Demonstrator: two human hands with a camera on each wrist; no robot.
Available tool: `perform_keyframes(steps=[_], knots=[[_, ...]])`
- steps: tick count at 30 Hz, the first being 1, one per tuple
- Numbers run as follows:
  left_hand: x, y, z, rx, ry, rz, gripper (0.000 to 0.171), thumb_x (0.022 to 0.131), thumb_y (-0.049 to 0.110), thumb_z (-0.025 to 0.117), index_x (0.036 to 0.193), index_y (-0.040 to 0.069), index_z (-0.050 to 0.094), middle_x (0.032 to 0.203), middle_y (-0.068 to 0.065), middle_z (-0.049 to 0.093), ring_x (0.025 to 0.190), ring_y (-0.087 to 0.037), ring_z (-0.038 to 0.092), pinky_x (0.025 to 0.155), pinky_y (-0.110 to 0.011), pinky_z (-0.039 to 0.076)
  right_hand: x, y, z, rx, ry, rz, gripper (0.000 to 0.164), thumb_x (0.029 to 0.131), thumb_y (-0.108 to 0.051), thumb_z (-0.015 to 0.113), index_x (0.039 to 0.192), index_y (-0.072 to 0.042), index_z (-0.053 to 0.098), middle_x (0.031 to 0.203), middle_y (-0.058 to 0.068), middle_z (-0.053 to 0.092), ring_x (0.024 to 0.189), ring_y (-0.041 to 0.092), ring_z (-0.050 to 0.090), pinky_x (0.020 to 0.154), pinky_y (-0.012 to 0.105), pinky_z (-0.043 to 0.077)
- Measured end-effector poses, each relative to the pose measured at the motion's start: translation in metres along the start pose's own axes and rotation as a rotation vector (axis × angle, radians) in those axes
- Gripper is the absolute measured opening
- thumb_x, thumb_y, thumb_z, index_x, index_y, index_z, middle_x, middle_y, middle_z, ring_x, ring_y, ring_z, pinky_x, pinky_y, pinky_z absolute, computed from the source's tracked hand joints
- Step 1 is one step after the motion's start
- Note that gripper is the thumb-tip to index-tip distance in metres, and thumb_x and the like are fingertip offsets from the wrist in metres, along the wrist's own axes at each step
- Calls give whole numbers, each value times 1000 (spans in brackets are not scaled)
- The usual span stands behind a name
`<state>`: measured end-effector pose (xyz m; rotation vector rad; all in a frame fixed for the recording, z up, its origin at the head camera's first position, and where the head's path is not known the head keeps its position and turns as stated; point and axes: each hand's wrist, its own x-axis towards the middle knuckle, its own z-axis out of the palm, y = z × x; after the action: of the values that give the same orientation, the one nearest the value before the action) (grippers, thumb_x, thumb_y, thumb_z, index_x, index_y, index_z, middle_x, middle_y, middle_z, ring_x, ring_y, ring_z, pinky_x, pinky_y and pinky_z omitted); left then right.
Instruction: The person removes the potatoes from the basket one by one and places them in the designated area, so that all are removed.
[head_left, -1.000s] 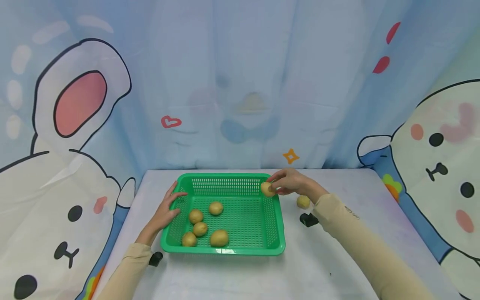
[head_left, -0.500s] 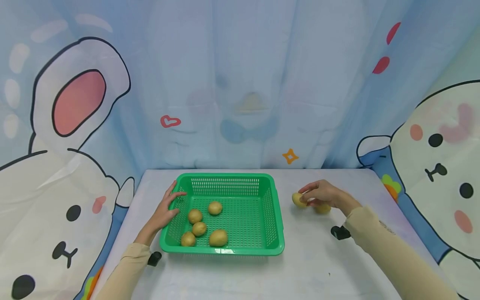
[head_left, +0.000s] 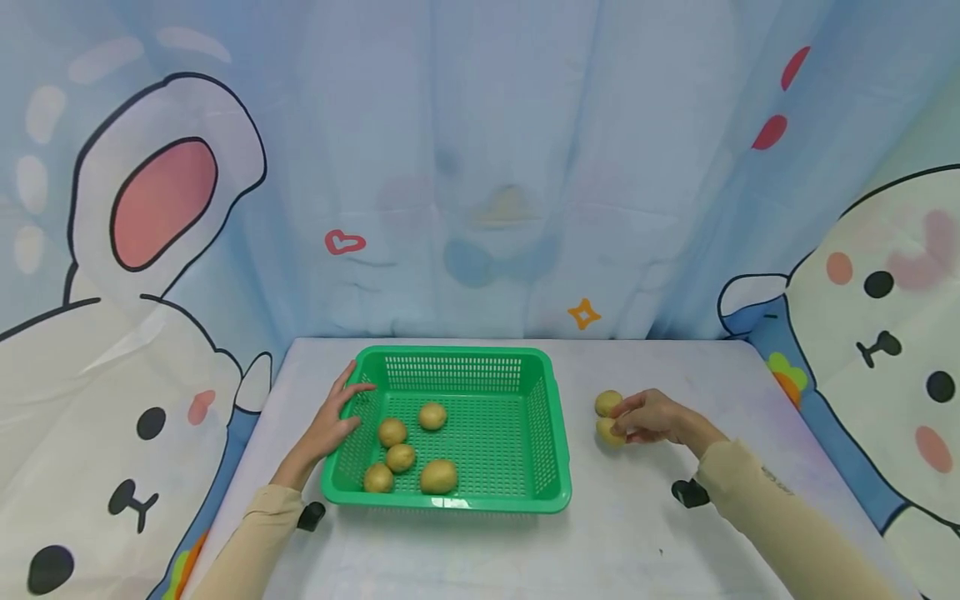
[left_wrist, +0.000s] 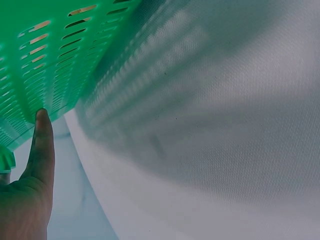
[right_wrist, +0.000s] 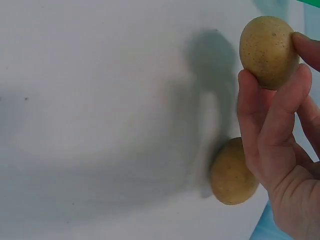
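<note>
My left hand [head_left: 330, 423] holds the left rim of a green slotted plastic basket [head_left: 491, 502]. In the left wrist view, one finger [left_wrist: 43, 145] lies straight against the basket's outer wall [left_wrist: 52, 65]; the other fingers are mostly hidden. Right of the basket, my right hand [head_left: 651, 418] pinches a round yellow potato [head_left: 610, 432] between thumb and fingertips. The right wrist view shows this held potato [right_wrist: 269, 52] apart from its shadow on the table. Another potato [head_left: 607, 403] is close by, just behind the held one in the head view.
Several potatoes lie in the left half of the basket, among them a larger one [head_left: 438, 477] near its front wall. A white cloth [head_left: 600, 542] covers the table. A printed blue curtain [head_left: 495, 167] hangs behind it.
My right hand has moved from over the basket's back right corner to the table on the right, then a little nearer me, a potato between its fingers. The left hand and basket stay put.
</note>
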<state>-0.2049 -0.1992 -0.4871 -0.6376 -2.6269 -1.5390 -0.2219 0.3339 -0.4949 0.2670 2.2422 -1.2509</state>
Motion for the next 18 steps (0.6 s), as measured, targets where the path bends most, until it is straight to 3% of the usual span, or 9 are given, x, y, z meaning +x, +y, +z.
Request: perform_keyframes(steps=[9, 18], knots=[[2, -1, -2, -2, -19, -9, 55, 77, -17, 47, 131, -11, 53, 159, -31, 6, 145, -53, 2, 98, -69, 24, 1, 15, 10, -55, 31, 22, 35, 77, -10, 80, 107, 2, 67, 90, 9, 66, 61, 15, 58, 58, 26, 51], [7, -45, 4, 30, 0, -2, 58, 77, -14, 49, 134, -3, 55, 163, -22, 6, 148, -45, 2, 99, -68, 25, -5, 10, 12, -118, 33, 24, 30, 77, -8, 78, 104, 0, 69, 92, 7, 64, 71, 21, 61, 63, 32, 54]])
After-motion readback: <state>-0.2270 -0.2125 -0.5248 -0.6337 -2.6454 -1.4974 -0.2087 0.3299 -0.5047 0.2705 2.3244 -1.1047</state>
